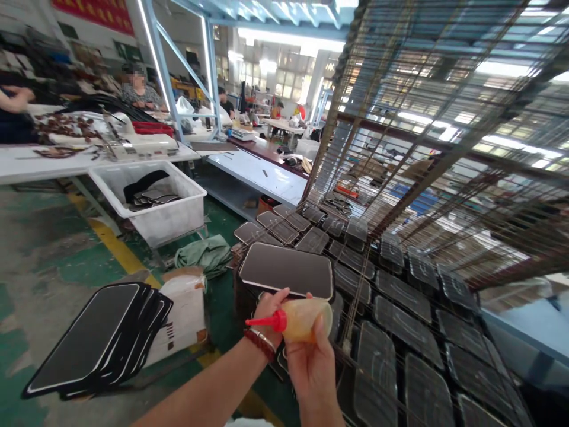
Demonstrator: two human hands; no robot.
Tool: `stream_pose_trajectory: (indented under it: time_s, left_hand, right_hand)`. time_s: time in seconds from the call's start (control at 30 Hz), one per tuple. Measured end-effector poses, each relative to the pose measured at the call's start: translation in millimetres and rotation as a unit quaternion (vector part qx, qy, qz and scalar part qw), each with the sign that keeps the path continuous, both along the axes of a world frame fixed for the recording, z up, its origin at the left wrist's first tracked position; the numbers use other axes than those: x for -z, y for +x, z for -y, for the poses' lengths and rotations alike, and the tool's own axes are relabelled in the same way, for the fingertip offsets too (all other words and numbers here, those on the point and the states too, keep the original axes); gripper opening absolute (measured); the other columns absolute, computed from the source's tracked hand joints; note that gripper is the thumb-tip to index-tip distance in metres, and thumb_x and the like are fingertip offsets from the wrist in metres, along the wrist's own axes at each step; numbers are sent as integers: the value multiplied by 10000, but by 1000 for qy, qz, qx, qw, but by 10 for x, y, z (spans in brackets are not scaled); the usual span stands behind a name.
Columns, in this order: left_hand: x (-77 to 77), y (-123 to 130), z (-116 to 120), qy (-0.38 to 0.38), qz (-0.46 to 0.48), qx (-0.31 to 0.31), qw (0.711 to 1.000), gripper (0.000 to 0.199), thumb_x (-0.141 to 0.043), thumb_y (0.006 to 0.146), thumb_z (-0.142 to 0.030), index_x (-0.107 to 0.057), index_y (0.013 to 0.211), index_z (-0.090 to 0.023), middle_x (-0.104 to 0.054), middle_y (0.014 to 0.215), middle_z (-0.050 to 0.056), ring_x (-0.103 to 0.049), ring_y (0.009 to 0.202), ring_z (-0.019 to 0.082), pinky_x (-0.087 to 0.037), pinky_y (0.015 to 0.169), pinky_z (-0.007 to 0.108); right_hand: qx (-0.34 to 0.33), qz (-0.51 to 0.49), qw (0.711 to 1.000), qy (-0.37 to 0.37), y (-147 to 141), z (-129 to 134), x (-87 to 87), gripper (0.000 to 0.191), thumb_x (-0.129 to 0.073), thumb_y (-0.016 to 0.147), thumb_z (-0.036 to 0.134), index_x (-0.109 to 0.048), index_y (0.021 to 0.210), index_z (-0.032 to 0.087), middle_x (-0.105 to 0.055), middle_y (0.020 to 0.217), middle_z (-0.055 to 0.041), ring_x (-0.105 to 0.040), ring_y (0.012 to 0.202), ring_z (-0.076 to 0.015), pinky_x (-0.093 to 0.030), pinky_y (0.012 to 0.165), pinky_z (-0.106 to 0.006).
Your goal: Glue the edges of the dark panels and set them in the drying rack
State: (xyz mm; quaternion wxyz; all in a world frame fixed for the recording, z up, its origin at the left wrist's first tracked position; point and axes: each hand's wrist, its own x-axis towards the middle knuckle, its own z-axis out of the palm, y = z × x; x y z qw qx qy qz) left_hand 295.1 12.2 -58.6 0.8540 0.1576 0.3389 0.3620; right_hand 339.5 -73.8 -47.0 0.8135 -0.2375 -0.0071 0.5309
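Observation:
A yellowish squeeze bottle (306, 320) with a red nozzle pointing left is held in my right hand (313, 362), thumb and fingers wrapped round it. Behind the nozzle, my left hand (269, 305) reaches to the near edge of a dark rounded rectangular panel (287, 270) with a pale border. Its fingers are partly hidden by the bottle, and whether they grip the panel cannot be made out. A brown bracelet (260, 344) circles the left wrist. Beneath and beyond the panel lie several similar dark pieces (406, 323) on a wire rack.
Raised wire racks (422, 136) slant over the right side. At the left, a stack of dark panels (93, 338) leans on a cardboard box (182, 314). Beyond stand a white bin (171, 216), a green cloth (204, 255) and a sewing machine (142, 145). People sit at far tables.

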Motion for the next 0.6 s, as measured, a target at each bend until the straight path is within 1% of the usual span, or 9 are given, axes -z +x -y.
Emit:
stream_pose_trajectory:
  time_s: [0.07, 0.1, 0.13, 0.17, 0.23, 0.33, 0.4, 0.5, 0.6]
  left_hand:
    - [-15, 7, 120, 42, 0, -47, 998, 296, -737, 747, -189, -544, 523, -170, -582, 497, 8, -599, 482, 150, -488, 509, 261]
    - [-15, -12, 171, 66, 19, -46, 997, 211, -759, 717, -162, -603, 576, -162, -628, 554, 26, -644, 560, 175, -514, 566, 275]
    - [-3, -53, 208, 86, 43, -21, 995, 125, -775, 687, -127, -659, 652, -157, -682, 643, 51, -686, 672, 205, -538, 652, 294]
    - [19, -116, 226, 99, 67, 7, 993, 136, -782, 658, -82, -697, 733, -157, -725, 750, 77, -706, 794, 233, -546, 750, 315]
    - [78, -309, 187, 91, 89, 47, 991, 238, -754, 653, -28, -722, 844, -167, -754, 925, 106, -700, 952, 261, -525, 885, 357]
    - [86, -673, -50, 20, 40, 68, 997, 82, -634, 809, -135, -713, 826, -152, -761, 881, 110, -719, 866, 245, -540, 852, 365]
    - [-27, -869, -270, -5, 7, 118, 993, 249, -523, 910, -265, -710, 836, -118, -752, 816, 136, -723, 775, 238, -552, 788, 348]
    - [-321, -988, -542, 19, -2, 238, 971, 357, -522, 917, -388, -702, 963, -83, -746, 850, 182, -723, 729, 243, -559, 703, 339]
    - [-591, -911, -616, 69, -36, 355, 932, 253, -645, 838, -282, -691, 1020, -112, -747, 889, 179, -719, 698, 225, -553, 613, 300]
  right_hand:
    - [-2, 12, 1000, -1, 88, 55, -31, 371, -799, 769, 376, -689, 1099, 248, -716, 1028, -27, -667, 991, -173, -548, 885, -309]
    - [-4, 15, 1000, -4, 146, 98, -47, 377, -790, 776, 381, -684, 1112, 245, -714, 1037, -32, -667, 991, -169, -546, 884, -306]
    - [-6, 18, 1000, -9, 215, 151, -62, 393, -782, 783, 388, -675, 1133, 245, -711, 1056, -37, -665, 995, -167, -545, 884, -306]
    - [-11, 22, 1000, -15, 296, 212, -78, 418, -775, 786, 398, -663, 1159, 245, -706, 1081, -43, -664, 1000, -168, -544, 881, -306]
    - [-31, 28, 999, -35, 490, 349, -115, 488, -772, 780, 419, -635, 1213, 239, -695, 1125, -60, -666, 998, -182, -551, 865, -312]
    - [-90, 44, 993, -68, 823, 557, -185, 562, -778, 760, 429, -617, 1246, 195, -695, 1119, -101, -683, 951, -220, -566, 837, -340]
    - [-116, 66, 987, -86, 1027, 670, -236, 586, -787, 738, 437, -623, 1239, 180, -699, 1101, -119, -693, 904, -247, -580, 803, -377]
    - [-155, 119, 973, -119, 1246, 784, -306, 623, -799, 717, 424, -612, 1253, 168, -701, 1083, -132, -697, 858, -269, -589, 749, -394]
    - [-172, 170, 960, -138, 1347, 838, -354, 616, -787, 729, 433, -610, 1252, 160, -690, 1105, -141, -693, 854, -263, -585, 746, -393]
